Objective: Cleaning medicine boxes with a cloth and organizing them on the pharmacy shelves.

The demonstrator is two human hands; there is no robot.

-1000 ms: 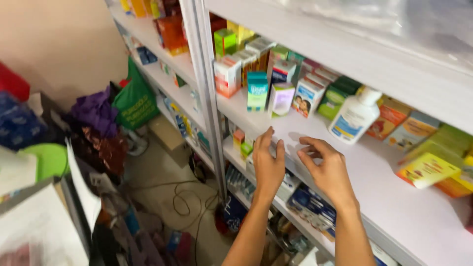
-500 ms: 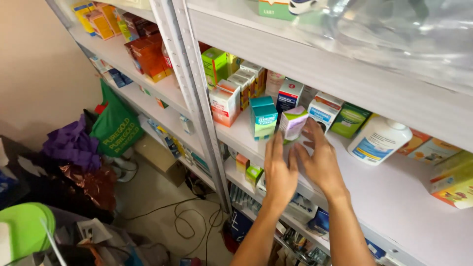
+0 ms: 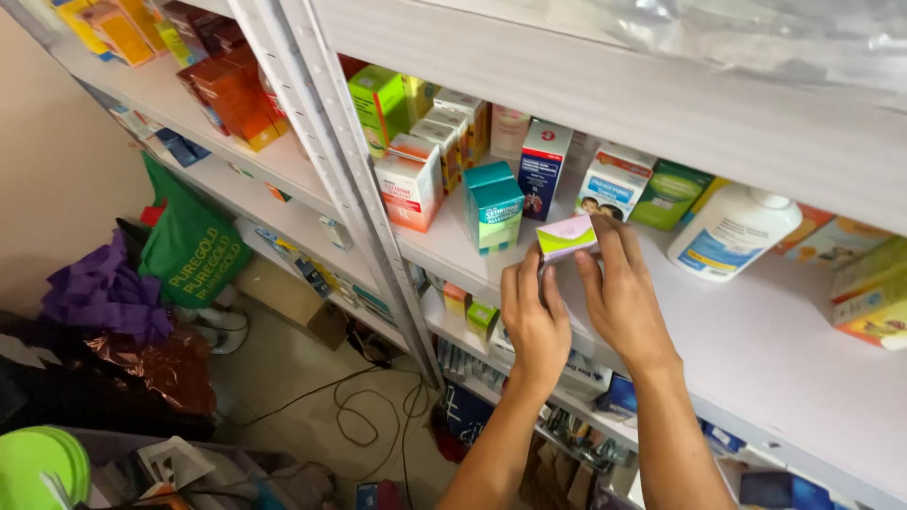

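Purple-and-green small box [image 3: 566,236] (on white shelf [image 3: 756,349]) between left hand [image 3: 535,321] and right hand [image 3: 619,297], fingers loosely curled.

On the shelf [image 3: 756,359], a small box [image 3: 567,238] stood between both hands, a teal carton [image 3: 494,205] at its nine o'clock, a bottle [image 3: 732,234] at three.

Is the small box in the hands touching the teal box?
Apart. The head view shows a strip of white shelf between the small box, held by both hands, and the teal box.
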